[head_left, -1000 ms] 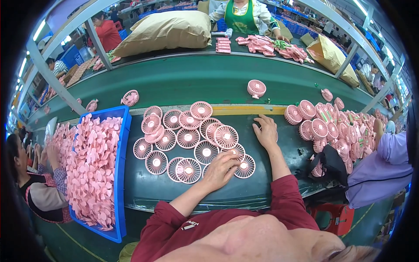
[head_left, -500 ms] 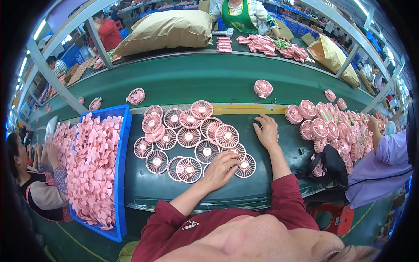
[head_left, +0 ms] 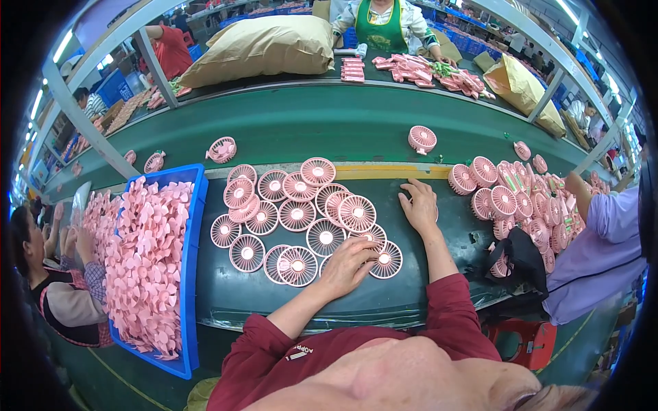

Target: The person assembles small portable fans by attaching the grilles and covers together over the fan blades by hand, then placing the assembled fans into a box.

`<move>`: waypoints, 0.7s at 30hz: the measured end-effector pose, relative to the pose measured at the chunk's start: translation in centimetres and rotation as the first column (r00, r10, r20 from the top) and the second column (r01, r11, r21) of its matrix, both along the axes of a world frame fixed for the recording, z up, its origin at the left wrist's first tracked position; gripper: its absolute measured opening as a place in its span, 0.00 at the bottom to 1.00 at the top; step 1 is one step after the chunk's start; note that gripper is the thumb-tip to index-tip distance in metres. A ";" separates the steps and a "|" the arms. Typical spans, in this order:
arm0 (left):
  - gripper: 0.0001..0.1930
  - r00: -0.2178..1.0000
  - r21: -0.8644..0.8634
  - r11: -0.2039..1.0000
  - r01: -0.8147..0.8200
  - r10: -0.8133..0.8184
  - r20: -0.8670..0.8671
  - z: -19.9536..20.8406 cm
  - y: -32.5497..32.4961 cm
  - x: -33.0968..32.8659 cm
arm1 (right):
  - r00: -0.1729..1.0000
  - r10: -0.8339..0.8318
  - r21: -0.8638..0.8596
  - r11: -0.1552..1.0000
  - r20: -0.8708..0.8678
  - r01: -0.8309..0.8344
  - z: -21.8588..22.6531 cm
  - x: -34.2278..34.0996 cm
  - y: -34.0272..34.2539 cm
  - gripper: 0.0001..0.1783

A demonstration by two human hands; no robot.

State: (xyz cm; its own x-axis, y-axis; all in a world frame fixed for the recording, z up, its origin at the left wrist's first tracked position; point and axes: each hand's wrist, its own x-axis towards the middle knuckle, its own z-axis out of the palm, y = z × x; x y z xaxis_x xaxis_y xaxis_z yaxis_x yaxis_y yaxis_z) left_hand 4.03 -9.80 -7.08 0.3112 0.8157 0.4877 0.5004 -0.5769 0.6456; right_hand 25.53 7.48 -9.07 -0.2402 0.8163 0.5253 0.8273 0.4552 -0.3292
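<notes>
The blue bin is full of pink fan blades. Just right of it, the round pink covers lie flat on the dark table, some on top of others. The left hand is over the covers farthest from the bin, fingers bent; I can't tell if they pinch one. The right hand is farther from the bin, fingers loose and a bit apart. Farthest from the bin, a black cloth blocks part of a heap of pink fans. Behind the bin runs a green belt.
</notes>
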 end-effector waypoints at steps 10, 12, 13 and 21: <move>0.11 1.000 -0.001 1.000 0.002 -0.002 -0.006 0.0 0.0 0.0 | 1.000 -0.010 -0.039 0.999 0.005 0.010 0.0 0.1 0.0 0.16; 0.11 1.000 -0.006 1.000 0.003 -0.003 -0.007 0.0 0.0 0.0 | 1.000 -0.010 -0.035 0.999 0.008 0.011 -0.1 0.1 0.0 0.16; 0.11 1.000 -0.009 1.000 0.002 -0.002 -0.008 0.1 0.0 0.0 | 1.000 -0.011 -0.035 0.999 0.007 0.011 -0.1 0.1 0.0 0.16; 0.11 1.000 -0.013 1.000 -0.003 0.002 -0.031 0.0 0.0 0.0 | 1.000 -0.008 -0.041 0.999 -0.002 0.008 -0.1 0.1 0.1 0.16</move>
State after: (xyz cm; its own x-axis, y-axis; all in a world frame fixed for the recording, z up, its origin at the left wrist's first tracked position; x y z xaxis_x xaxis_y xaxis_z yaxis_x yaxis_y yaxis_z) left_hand 4.03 -9.81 -7.06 0.3243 0.8229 0.4666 0.5219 -0.5670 0.6372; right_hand 25.66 7.53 -9.14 -0.2325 0.8390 0.4920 0.8301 0.4348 -0.3491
